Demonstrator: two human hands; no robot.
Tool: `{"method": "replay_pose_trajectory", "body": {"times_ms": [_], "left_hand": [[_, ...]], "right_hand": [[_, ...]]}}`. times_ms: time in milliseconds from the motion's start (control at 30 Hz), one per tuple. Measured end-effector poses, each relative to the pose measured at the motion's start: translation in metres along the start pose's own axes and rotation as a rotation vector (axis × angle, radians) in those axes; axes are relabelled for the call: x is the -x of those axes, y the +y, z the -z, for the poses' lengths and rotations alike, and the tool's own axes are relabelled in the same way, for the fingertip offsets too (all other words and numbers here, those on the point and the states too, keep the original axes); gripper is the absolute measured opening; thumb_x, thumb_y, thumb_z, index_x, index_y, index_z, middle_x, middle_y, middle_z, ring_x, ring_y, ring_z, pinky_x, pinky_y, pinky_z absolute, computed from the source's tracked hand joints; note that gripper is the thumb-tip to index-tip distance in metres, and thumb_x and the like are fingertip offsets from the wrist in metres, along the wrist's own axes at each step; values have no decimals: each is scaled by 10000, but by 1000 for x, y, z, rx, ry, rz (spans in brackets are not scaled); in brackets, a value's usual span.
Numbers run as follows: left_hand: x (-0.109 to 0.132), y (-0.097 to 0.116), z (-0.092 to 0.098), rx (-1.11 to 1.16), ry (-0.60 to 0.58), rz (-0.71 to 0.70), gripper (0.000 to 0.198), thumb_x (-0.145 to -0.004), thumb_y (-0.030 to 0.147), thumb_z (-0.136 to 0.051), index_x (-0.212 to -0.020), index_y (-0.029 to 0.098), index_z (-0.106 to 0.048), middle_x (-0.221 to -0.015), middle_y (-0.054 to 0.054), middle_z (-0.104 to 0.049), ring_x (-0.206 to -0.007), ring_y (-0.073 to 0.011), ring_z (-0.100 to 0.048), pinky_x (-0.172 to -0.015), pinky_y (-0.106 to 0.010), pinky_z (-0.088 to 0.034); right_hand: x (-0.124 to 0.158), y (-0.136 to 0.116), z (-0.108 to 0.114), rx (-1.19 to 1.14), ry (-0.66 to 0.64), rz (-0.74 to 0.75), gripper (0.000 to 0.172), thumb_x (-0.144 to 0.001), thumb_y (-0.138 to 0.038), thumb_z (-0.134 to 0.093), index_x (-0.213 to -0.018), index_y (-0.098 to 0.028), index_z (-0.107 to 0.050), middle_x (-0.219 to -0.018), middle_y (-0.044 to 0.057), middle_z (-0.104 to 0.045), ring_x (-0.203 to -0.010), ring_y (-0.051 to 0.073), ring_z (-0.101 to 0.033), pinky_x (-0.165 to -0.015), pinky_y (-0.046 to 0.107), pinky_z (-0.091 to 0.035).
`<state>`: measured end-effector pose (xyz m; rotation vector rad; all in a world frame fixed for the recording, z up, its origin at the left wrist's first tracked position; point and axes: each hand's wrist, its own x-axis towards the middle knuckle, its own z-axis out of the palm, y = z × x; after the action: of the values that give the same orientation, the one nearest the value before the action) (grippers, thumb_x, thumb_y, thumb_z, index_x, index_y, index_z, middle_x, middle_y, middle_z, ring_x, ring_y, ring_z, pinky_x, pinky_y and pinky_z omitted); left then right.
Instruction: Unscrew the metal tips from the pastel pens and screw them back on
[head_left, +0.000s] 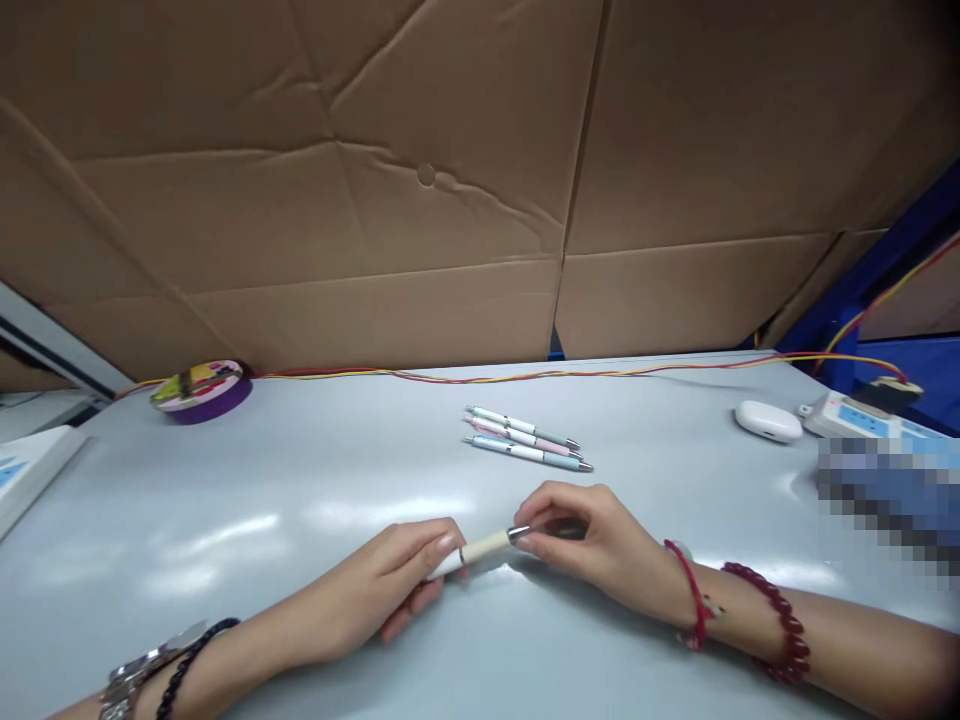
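Observation:
A cream-coloured pen (486, 547) with a metal tip end lies between both my hands just above the grey table (300, 520). My left hand (405, 580) pinches its white rear end with thumb and fingers closed. My right hand (592, 540) is closed around the metal front part. Three pens (525, 440), pale green, pink and blue, lie side by side on the table a little beyond my hands.
A purple round tin (202, 390) sits at the back left. A white earbud case (766, 420) and a power strip (862, 418) are at the right. A red-yellow cable (525, 376) runs along the cardboard wall (450, 180). A white box edge (30, 470) shows at the left.

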<state>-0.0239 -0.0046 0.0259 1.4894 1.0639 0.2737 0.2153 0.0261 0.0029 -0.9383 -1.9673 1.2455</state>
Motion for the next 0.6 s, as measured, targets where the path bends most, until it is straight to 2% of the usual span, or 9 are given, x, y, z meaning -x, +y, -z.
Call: {"method": "replay_pose_trajectory", "body": {"times_ms": [233, 433, 600], "left_hand": [[1, 4, 1, -27, -15, 3, 401, -985, 501, -254, -849, 198, -480, -603, 64, -395, -441, -84, -292, -473, -193, -294], [1, 4, 0, -33, -23, -14, 404, -983, 500, -261, -849, 196, -491, -610, 62, -398, -440, -82, -300, -467, -195, -289], [1, 4, 0, -42, -10, -6, 395, -986, 489, -255, -844, 199, -482, -606, 63, -393, -439, -85, -295, -466, -196, -283]], "right_hand": [[4, 3, -1, 202, -5, 107, 45, -867, -218, -571, -840, -192, -595, -744, -3, -649, -649, 121, -590, -586, 217, -463], [5, 6, -1, 365, -10, 249, 246, -944, -344, -459, -788, -187, -565, -705, 8, -597, -608, 118, -529, -571, 219, -432], [3, 6, -2, 423, -4, 291, 341, -974, -387, -375, -772, -184, -560, -673, 13, -581, -592, 122, -512, -550, 221, -416]]}}
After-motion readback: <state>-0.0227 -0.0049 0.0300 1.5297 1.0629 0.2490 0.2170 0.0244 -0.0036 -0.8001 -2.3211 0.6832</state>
